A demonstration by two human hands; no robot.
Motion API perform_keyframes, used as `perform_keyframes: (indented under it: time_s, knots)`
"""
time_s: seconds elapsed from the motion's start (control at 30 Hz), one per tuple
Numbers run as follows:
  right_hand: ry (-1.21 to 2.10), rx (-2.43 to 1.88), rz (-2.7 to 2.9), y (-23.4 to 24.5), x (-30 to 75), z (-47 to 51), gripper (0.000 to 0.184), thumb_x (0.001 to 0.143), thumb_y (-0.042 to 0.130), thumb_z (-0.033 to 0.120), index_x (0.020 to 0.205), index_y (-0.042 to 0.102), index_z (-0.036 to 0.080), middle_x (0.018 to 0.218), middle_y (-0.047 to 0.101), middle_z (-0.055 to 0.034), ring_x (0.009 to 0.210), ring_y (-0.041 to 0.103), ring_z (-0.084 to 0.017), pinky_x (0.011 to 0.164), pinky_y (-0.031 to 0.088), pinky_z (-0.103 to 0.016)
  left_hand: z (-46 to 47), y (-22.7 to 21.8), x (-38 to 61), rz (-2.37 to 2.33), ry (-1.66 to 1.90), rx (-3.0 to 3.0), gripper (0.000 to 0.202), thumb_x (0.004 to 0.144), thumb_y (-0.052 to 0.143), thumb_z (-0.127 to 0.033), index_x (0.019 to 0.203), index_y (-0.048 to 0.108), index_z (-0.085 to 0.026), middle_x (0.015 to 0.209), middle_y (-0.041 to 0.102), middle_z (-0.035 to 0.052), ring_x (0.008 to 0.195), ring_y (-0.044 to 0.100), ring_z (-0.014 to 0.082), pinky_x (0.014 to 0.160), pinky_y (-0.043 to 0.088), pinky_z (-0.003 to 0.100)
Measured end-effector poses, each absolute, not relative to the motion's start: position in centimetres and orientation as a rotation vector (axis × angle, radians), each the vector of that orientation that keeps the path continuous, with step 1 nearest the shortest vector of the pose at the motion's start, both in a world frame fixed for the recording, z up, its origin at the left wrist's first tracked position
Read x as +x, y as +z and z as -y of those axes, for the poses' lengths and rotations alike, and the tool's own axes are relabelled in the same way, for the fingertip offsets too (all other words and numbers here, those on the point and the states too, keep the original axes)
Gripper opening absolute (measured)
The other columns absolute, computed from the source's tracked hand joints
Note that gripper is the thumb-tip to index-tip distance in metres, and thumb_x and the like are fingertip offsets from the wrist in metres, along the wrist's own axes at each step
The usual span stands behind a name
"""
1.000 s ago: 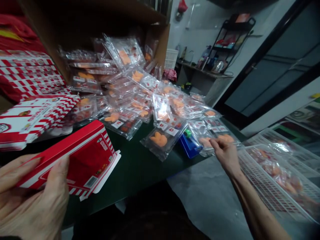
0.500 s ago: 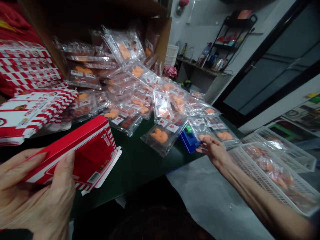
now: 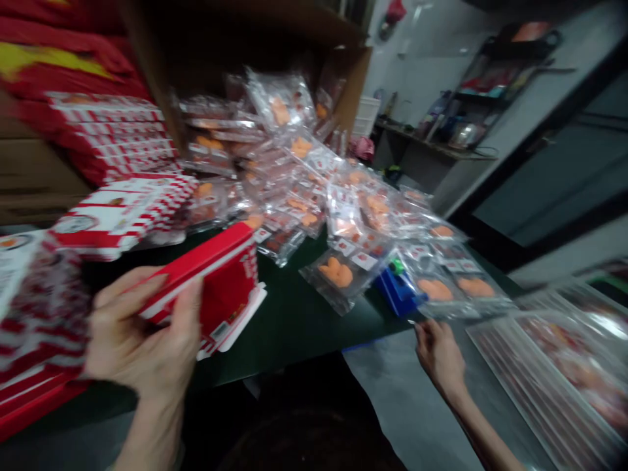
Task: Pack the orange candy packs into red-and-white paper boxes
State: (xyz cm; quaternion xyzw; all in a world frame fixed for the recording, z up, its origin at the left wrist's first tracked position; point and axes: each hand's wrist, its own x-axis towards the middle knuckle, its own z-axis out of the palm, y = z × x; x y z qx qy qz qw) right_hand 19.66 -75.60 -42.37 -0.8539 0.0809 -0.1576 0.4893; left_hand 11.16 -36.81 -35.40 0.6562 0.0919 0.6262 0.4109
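Your left hand [image 3: 147, 333] is closed around a flattened red-and-white carton [image 3: 210, 281], thumb on its near face and fingers behind it, and the carton's white flap sticks out toward the middle of the dark green table [image 3: 289, 327]. Beside that hand, at the frame's left edge, lies a blurred pile of red-and-white card [image 3: 39, 307]. Your right hand [image 3: 439, 356] sits at the table's near edge with its fingers loosely curled; blur hides whether they pinch anything. Just above it are a blue-and-green gadget [image 3: 400, 294] and clear packets of orange pieces [image 3: 436, 288], heaped across the table up to a cardboard box [image 3: 350, 91]. To the right, a white plastic basket [image 3: 554, 386] holds more packets. Farther off stand a wall shelf [image 3: 432, 147] and a black rack [image 3: 520, 78].
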Motion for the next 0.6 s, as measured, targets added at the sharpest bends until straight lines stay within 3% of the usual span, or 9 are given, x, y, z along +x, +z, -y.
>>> perform_keyframes:
  time_s: [0.07,0.23,0.37,0.5,0.6]
  knots:
    - [-0.297,-2.112,-0.070,-41.2,18.2,73.6,0.025,0.068,0.064,0.042,0.063,0.057,0.018,0.063,0.045,-0.0004,0.055,0.039,-0.011,0.047,0.027,-0.023,37.7,-34.7,11.0,-0.167,1.849,1.828,0.040,0.057,0.080,-0.007,0.090,0.059,-0.016,0.092,0.064,0.0023,0.085,0.063,0.0167,0.080,0.051,0.033]
    - [0.374,-1.614,0.431,-33.9,16.9,62.2,0.032,0.087,0.053,0.046,0.071,0.053,0.019,0.058,0.043,0.0031,0.050,0.038,-0.008,0.045,0.029,-0.021,39.3,-33.9,10.6,-0.111,1.784,1.933,0.028,0.072,0.070,-0.005,0.095,0.059,-0.016,0.097,0.063,0.0056,0.087,0.064,0.0153,0.074,0.054,0.030]
    - [0.645,-1.192,0.510,-28.6,16.9,52.6,0.035,0.079,0.062,0.047,0.067,0.051,0.017,0.054,0.043,0.0053,0.044,0.035,-0.005,0.040,0.025,-0.019,39.7,-33.8,10.1,-0.075,1.759,1.942,0.029,0.072,0.069,-0.003,0.096,0.059,-0.017,0.098,0.063,0.0056,0.089,0.064,0.0151,0.075,0.054,0.029]
    - [0.760,-1.204,0.347,-28.2,17.2,49.1,0.043,0.069,0.069,0.051,0.058,0.046,0.017,0.042,0.039,0.0078,0.034,0.031,-0.004,0.036,0.023,-0.018,40.0,-33.7,9.8,-0.035,1.758,1.940,0.029,0.073,0.069,-0.002,0.095,0.060,-0.017,0.099,0.063,0.0053,0.089,0.064,0.0140,0.074,0.054,0.026]
    - [0.868,-1.254,0.257,-28.4,17.1,49.6,0.043,0.070,0.067,0.050,0.057,0.044,0.017,0.040,0.037,0.0086,0.032,0.031,-0.004,0.035,0.024,-0.018,40.3,-33.6,9.7,0.004,1.745,1.955,0.027,0.073,0.068,-0.002,0.094,0.060,-0.017,0.099,0.063,0.0051,0.088,0.065,0.0131,0.072,0.055,0.024]
